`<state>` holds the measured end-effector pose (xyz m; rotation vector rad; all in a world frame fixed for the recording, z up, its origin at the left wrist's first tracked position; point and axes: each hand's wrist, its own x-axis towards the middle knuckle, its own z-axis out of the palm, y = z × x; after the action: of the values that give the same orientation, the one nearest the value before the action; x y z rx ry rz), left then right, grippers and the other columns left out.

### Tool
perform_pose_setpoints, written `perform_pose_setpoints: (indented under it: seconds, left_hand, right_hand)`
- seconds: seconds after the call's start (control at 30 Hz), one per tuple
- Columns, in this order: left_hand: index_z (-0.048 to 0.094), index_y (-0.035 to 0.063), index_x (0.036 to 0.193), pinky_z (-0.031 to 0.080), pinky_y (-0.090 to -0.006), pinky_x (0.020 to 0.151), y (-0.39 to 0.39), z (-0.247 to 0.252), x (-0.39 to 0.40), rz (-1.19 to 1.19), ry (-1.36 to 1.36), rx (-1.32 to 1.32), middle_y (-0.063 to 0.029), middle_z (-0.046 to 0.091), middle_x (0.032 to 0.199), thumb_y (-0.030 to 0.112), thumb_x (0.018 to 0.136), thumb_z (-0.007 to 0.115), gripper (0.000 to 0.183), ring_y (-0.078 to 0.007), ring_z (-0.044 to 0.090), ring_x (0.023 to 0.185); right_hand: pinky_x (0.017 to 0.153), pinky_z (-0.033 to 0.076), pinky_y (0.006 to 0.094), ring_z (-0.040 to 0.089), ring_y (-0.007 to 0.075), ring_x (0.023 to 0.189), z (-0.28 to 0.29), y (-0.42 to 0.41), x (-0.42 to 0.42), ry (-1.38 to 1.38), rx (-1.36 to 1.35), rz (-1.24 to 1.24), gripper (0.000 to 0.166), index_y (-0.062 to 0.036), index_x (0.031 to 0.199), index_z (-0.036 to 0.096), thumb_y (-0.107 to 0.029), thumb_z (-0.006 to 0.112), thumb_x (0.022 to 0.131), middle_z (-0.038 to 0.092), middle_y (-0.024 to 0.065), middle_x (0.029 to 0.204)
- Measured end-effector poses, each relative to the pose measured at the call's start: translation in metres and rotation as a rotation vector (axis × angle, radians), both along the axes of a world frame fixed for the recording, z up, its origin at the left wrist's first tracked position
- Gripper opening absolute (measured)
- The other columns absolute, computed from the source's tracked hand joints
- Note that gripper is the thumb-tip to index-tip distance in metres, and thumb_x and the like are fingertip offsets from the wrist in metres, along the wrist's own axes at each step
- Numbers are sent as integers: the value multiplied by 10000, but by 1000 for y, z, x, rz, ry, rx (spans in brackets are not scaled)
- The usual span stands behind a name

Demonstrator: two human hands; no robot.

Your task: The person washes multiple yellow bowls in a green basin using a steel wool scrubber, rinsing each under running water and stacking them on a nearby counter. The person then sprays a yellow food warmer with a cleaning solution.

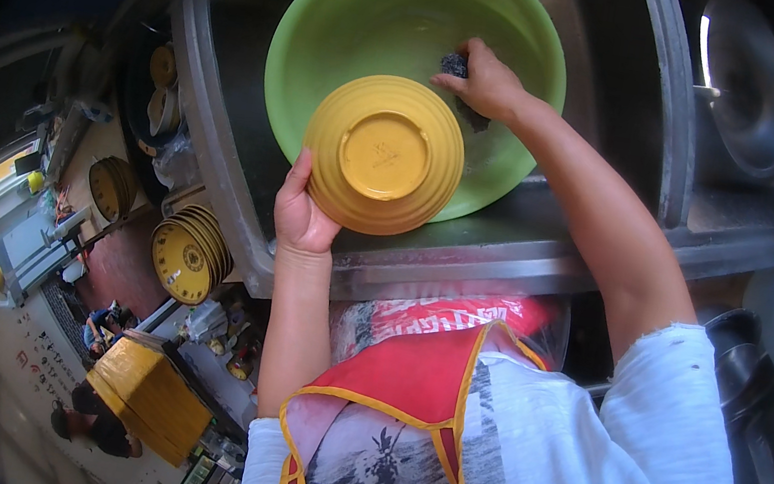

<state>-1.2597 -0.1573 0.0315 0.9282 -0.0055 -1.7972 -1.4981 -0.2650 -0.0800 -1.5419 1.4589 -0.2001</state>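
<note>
My left hand (308, 210) grips the rim of a yellow bowl (344, 129), its ringed underside and round foot turned up towards me. The bowl is held over the near side of a large light green plastic basin (304, 46). In my right hand (488, 83) is a dark scouring pad (454, 64), apart from the bowl and over the basin. A second dark scrap (473, 117) shows below that hand; whether it belongs to the pad I cannot tell.
The basin stands in a stainless steel sink (218, 86). A second compartment on the right holds a round metal lid or pan (744, 93). Stacked yellow plates (191, 256) stand at the left. Farther off, a person (100, 421) is beside a yellow-covered box (150, 394).
</note>
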Motion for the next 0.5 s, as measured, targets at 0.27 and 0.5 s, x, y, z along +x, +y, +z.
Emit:
perform_pose_setpoints:
  seconds: [0.27, 0.5]
  left_hand:
    - [497, -29, 1171, 437, -332, 922, -2, 17, -14, -111, -397, -113, -121, 576, 1149, 114, 914, 503, 295, -192, 564, 1037]
    - [534, -20, 1108, 445, -260, 867, -3, 24, -38, -272, -600, -202, -72, 596, 1078, 40, 882, 540, 234, -129, 562, 985]
  right_hand:
    - [753, 484, 339, 616, 261, 852, 48, -3, 7, -324, 6, -101, 434, 30, 987, 608, -364, 631, 807, 639, 177, 902]
    - [755, 483, 356, 545, 255, 927, 139, 36, 40, -396, -615, 342, 180, -61, 883, 667, -202, 648, 774, 608, 67, 983]
